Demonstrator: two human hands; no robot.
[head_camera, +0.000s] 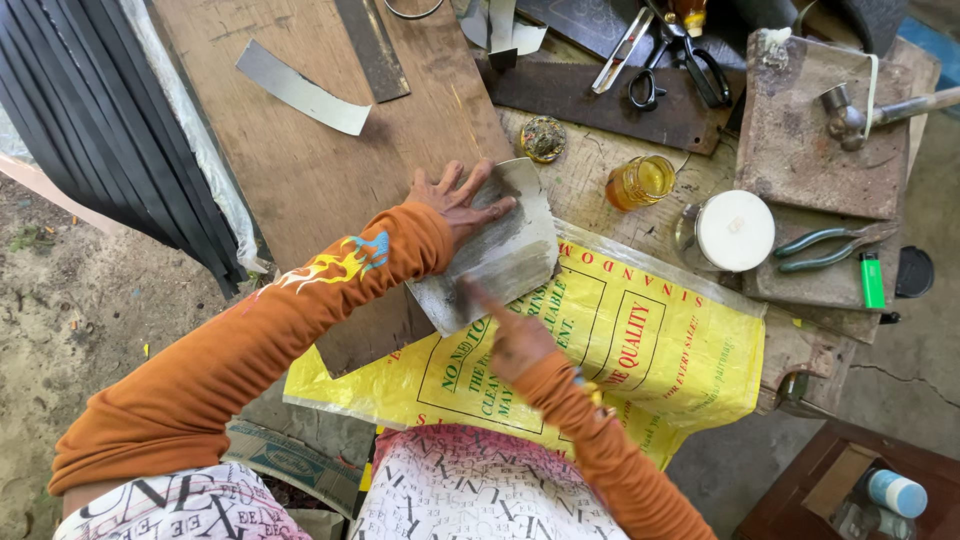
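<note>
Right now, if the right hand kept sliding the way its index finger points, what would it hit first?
The right hand points up-left across the grey metal sheet, which its index fingertip already touches. Straight on, it would probably meet the left hand pressing on the sheet's far edge, though depth is hard to judge.
</note>
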